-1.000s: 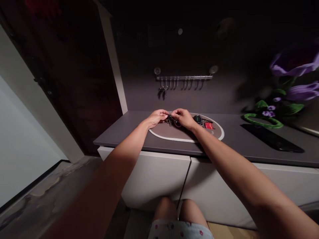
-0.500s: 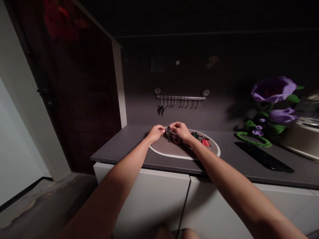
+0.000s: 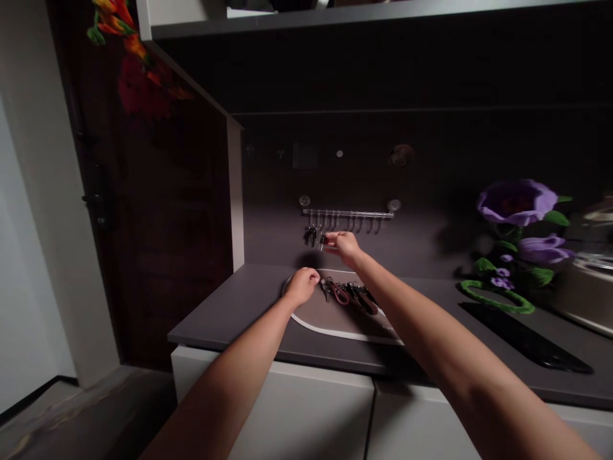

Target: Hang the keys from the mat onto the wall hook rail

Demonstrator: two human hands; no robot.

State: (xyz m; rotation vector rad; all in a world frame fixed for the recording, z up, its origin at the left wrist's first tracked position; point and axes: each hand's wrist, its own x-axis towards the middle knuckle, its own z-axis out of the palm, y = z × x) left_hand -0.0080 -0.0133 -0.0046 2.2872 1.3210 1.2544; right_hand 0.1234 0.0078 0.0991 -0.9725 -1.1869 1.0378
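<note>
My right hand is raised just under the hook rail, its fingers pinching a small key with a dark head. My left hand is low over the left part of the mat, its fingers curled together; what they hold, if anything, is hidden. Just right of it lie several bunched keys with a pink loop strap and a dark key holder. Above, the clear hook rail is fixed to the wall, with another key bunch hanging from its left end.
Purple fabric flowers with a green ring base stand on the right of the dark counter. A long black object lies in front of them. A shelf overhangs above; a dark door is at left.
My right hand has lifted from the mat up to the hook rail with a key. My left hand stays low, its fingers more curled. The view has tilted upward.
</note>
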